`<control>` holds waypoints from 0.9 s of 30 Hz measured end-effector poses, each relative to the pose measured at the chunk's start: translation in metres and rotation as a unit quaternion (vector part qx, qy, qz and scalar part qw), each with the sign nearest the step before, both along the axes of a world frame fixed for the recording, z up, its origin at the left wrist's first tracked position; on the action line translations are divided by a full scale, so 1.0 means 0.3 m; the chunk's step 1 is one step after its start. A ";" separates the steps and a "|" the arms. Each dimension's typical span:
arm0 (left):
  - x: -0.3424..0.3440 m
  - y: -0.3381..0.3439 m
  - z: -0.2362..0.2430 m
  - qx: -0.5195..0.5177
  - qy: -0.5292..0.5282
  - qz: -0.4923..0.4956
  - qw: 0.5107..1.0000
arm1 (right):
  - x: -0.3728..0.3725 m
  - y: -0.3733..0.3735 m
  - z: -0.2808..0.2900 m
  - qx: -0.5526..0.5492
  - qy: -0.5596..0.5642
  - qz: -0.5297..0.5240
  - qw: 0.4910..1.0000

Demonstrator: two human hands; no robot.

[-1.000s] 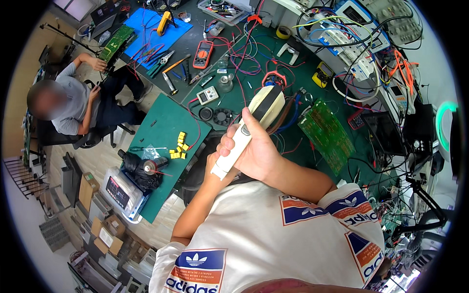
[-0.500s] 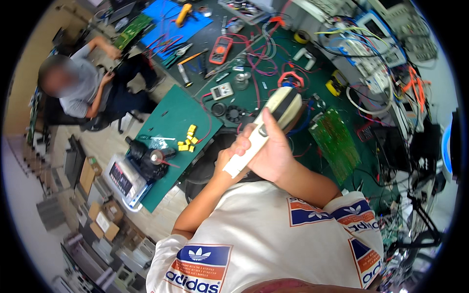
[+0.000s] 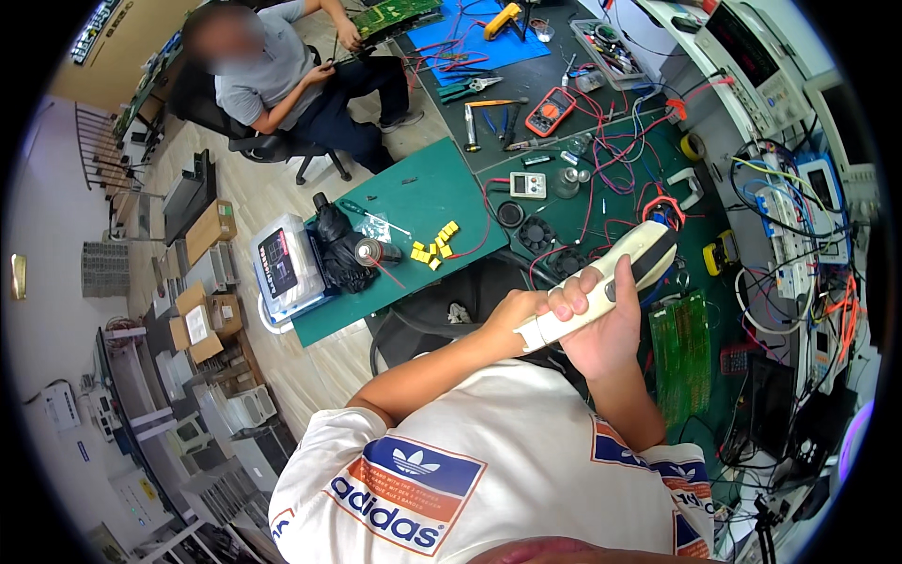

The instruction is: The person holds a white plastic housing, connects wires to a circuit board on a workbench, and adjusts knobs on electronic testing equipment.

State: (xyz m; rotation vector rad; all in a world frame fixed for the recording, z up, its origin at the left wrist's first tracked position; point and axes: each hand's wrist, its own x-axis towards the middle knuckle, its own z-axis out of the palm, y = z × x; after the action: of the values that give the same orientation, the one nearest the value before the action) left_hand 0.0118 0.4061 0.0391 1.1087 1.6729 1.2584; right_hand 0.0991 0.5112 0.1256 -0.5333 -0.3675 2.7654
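Note:
My right hand (image 3: 606,324) is wrapped round a long, slim cream-and-black handheld device (image 3: 569,324), held at a slant in front of my chest. The thumb lies along its upper face beside a dark button, and fingers curl over its other edge. My left hand (image 3: 512,315) is at the device's lower left side; its fingers pass behind the device and are hidden, so their grip does not show. Beyond the device's black-striped far end, a red ring-shaped piece (image 3: 662,212) is seen over the green bench.
Around the green bench mat (image 3: 404,202) are yellow blocks (image 3: 434,246), a spray can (image 3: 376,252), a plastic case (image 3: 287,268), fans (image 3: 537,233), a red multimeter (image 3: 551,112) and a green circuit board (image 3: 683,357). A seated person (image 3: 282,75) works at the far left.
The view has swung, so the bench, the person and my hands sit farther right in it. My right hand keeps its hold on the cream-and-black device.

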 end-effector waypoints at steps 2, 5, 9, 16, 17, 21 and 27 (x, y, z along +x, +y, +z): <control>-0.006 0.007 -0.001 -0.002 -0.012 -0.007 1.000 | 0.001 0.001 -0.002 0.002 0.007 0.001 1.000; 0.001 0.005 -0.022 0.024 -0.017 0.003 1.000 | 0.001 -0.002 0.005 0.018 0.016 0.009 1.000; -0.008 0.003 -0.028 0.017 -0.004 -0.026 1.000 | -0.001 -0.003 -0.006 0.014 0.036 0.013 0.999; -0.033 0.003 0.005 -0.021 -0.006 -0.063 0.998 | -0.004 -0.002 -0.007 0.019 0.033 0.020 0.999; -0.039 0.005 0.013 -0.021 -0.005 -0.065 0.998 | -0.007 -0.003 -0.006 0.016 0.029 0.019 0.999; -0.081 0.008 0.009 0.052 -0.013 -0.101 0.993 | -0.022 -0.013 0.022 0.015 0.010 0.019 1.000; -0.088 0.004 -0.016 0.047 -0.031 -0.109 0.992 | -0.028 -0.018 0.019 0.037 0.022 0.023 0.999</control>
State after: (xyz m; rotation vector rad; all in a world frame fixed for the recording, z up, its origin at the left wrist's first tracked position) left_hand -0.0146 0.4074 0.0343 1.2580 1.4163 1.2279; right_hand 0.0906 0.5059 0.1313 -0.4499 -0.4755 2.7897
